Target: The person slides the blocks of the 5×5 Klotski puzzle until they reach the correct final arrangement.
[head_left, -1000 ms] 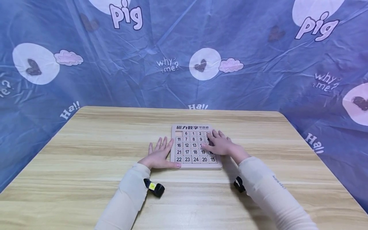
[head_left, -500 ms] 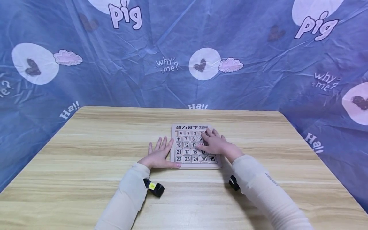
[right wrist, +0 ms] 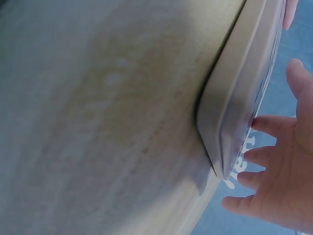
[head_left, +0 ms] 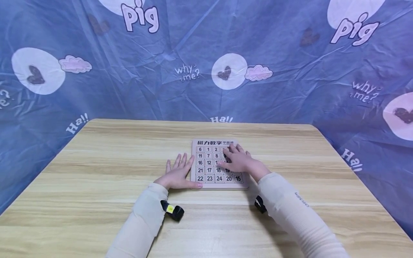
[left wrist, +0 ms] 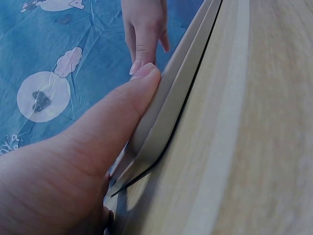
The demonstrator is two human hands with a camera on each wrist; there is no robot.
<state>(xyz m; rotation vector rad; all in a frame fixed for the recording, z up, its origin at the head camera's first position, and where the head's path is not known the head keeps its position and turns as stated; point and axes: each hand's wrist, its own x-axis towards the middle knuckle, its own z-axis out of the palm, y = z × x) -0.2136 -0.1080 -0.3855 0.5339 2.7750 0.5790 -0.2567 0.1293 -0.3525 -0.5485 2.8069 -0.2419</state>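
A pale number sliding puzzle (head_left: 222, 185) lies flat on the table, with rows of numbered tiles (head_left: 209, 170) and dark lettering along its far edge. My left hand (head_left: 176, 177) steadies its left side, fingers spread and straight; the thumb (left wrist: 120, 105) lies on the near rim of the board. Over the upper right tiles is my right hand (head_left: 240, 162), fingers extended. In the right wrist view its index fingertip (right wrist: 259, 122) touches the tile face, while the thumb (right wrist: 298, 78) stays off it. This hand hides several tiles in the head view. The top row's left end reads 6, 1, 2.
The wood-grain table (head_left: 96, 172) extends around the puzzle on all sides. Behind it hangs a blue printed cloth (head_left: 129, 71). Black wrist cameras sit under both sleeves, the left one (head_left: 175, 212) close to the tabletop.
My right hand has moved left across the top row. Tiles 6, 1 and 2 have slid left with it, and the gap at the top left corner is filled. My left hand stays put.
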